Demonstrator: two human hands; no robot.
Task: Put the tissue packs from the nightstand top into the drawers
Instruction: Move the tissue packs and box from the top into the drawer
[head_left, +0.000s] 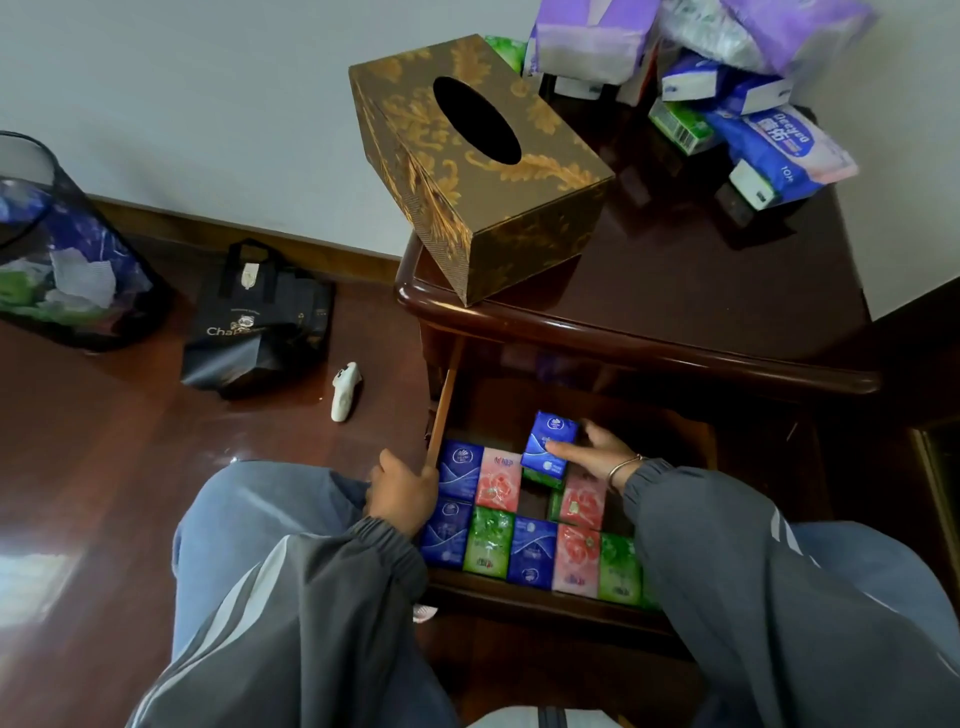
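The dark wooden nightstand (675, 291) has its top drawer (524, 597) pulled out. Inside lie several small tissue packs in blue, pink and green, laid in rows (530, 551). My right hand (597, 449) holds a blue tissue pack (550, 441) tilted above the drawer's middle. My left hand (402, 488) grips the drawer's left side rail. More tissue packs, purple, blue and green, are heaped at the back right of the nightstand top (748, 98).
A gold-patterned brown tissue box (467, 156) overhangs the nightstand's left front corner. On the wooden floor to the left are a black paper bag (254, 322), a white handheld device (345, 392) and a mesh waste bin (57, 249). My knees frame the drawer.
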